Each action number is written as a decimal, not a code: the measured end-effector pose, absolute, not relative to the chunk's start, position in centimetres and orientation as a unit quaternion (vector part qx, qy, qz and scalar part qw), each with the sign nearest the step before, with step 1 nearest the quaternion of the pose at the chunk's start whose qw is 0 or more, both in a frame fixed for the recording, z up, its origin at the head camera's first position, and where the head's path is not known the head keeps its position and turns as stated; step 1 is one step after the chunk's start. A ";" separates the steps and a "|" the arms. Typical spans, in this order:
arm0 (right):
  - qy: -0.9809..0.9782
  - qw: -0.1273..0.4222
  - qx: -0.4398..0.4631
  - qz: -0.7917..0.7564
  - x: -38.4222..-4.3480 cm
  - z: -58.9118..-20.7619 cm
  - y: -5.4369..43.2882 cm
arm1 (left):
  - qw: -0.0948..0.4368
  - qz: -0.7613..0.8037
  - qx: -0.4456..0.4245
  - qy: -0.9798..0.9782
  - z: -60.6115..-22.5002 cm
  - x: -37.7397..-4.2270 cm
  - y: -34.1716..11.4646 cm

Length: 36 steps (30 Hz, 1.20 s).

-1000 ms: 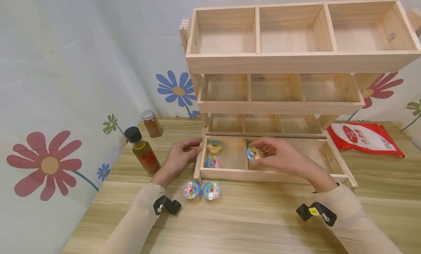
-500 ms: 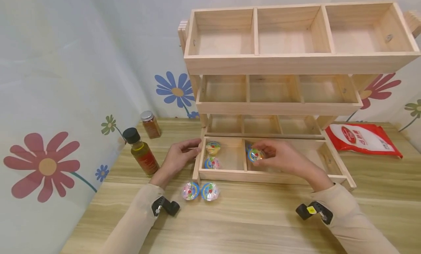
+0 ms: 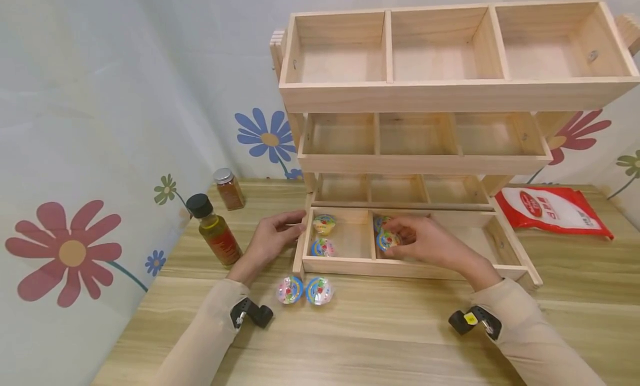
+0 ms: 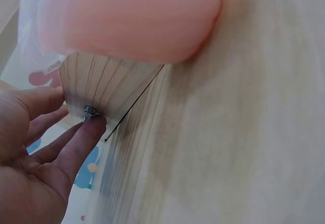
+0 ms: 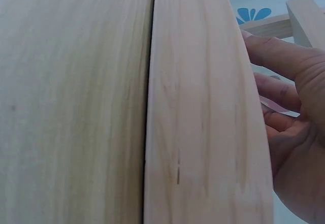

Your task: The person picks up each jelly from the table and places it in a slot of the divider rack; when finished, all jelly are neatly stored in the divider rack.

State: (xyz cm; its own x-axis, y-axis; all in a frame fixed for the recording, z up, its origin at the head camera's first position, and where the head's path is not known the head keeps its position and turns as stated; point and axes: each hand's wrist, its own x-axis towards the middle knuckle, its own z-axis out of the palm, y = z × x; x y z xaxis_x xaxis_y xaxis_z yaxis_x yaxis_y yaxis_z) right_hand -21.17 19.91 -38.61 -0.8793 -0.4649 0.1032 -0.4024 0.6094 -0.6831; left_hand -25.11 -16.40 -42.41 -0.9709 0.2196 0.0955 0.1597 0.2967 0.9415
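My right hand (image 3: 425, 241) pinches a small jelly cup (image 3: 388, 240) with a printed lid, low in the middle compartment of the bottom wooden tray (image 3: 345, 265). Behind it lies another jelly cup (image 3: 378, 222), partly covered by the fingers. The tray's front board hides the held cup in the right wrist view. My left hand (image 3: 272, 237) rests its fingertips against the rack's left side, beside a metal bolt (image 4: 89, 111). A yellow jelly cup (image 3: 324, 225) and a pink jelly cup (image 3: 323, 247) sit in the left compartment. Two pink jelly cups (image 3: 290, 290) lie on the table in front.
The wooden rack's upper tray (image 3: 450, 97) and middle tiers overhang the bottom tray. Left of my left hand stand an oil bottle (image 3: 220, 239) and a spice jar (image 3: 229, 190). A red and white bag (image 3: 555, 211) lies right of the rack.
My right hand has lowered the jelly cup in the middle compartment and brought it slightly toward the front, uncovering more of the cup behind. The left hand stays at the rack's side.
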 end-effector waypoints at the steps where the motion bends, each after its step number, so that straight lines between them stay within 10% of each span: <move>1: 0.894 0.043 -0.243 -0.373 -21.2 -38.7 19.9 | 0.026 0.581 0.118 0.805 -42.4 -25.1 -16.4; 36: 0.877 0.074 -0.247 -0.406 -21.7 -39.9 19.9 | 0.039 0.589 0.115 0.799 -42.5 -25.2 -16.4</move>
State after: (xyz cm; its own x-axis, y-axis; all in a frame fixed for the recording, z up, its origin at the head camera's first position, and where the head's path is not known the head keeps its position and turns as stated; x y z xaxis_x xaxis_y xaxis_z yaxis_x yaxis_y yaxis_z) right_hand -21.67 19.88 -39.89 -0.8670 -0.4932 0.0717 -0.3734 0.5475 -0.7489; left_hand -25.25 -16.39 -42.46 -0.9706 0.2291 0.0735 0.1379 0.2794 0.9502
